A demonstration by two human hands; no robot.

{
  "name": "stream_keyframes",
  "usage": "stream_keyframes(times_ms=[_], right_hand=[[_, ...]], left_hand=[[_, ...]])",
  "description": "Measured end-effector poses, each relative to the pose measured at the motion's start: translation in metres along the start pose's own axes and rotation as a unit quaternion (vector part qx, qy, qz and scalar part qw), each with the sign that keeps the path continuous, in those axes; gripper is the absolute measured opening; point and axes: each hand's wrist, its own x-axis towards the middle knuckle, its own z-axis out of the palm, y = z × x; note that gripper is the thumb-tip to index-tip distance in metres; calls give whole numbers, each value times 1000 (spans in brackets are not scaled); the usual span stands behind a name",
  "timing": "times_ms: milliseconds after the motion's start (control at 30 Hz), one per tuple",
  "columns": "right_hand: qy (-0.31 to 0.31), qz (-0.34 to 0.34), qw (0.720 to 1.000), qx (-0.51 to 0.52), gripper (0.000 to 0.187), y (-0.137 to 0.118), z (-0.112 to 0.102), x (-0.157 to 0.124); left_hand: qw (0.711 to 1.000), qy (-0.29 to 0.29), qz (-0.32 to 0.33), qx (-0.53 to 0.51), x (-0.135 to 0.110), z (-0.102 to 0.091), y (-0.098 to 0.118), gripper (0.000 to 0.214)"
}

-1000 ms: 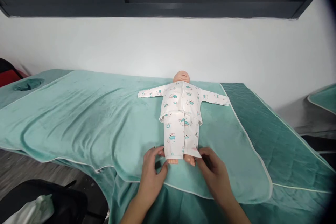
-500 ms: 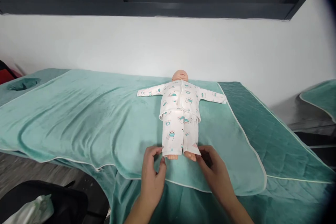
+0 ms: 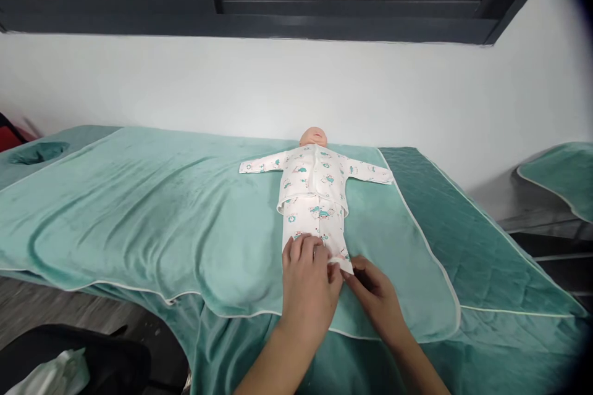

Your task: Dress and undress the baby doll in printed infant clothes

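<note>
1. The doll (image 3: 314, 136) lies on its back on a pale green blanket (image 3: 231, 216), over a darker green bed (image 3: 463, 247).
2. It fills a white jacket (image 3: 301, 173) and trousers (image 3: 296, 216), the sleeves stretched out sideways.
3. I see the right hand (image 3: 377, 299) pinching the nearer trouser cuff between thumb and finger.
4. The left hand (image 3: 308, 284) bends over the lower trousers; whether it grips the cloth, I can't tell.
5. Lower left, a crumpled pale cloth (image 3: 58, 376) rests on something black (image 3: 111, 358).
6. Small teal pictures dot both garments; any wording is too small to read.
</note>
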Motion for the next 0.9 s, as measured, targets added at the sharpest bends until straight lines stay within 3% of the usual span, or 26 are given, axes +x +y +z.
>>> stream_keyframes(times_ms=[167,367,600,733,900], right_hand=[[2,-24,1000,14,14,1,0,0],[0,-56,998,17,13,-2,2,2],[19,-13,996,-81,15,0,7,1],[17,-22,986,-164,14,1,12,0],[-3,-39,985,-169,16,-1,11,-12]], left_hand=[[999,-37,-3,0,1,-6,4,8],[999,-36,-11,11,1,-5,6,13],[999,10,19,-39,3,-5,-10,12],[997,28,52,-54,-5,-9,-19,12],[994,46,74,-62,-16,-12,-22,13]])
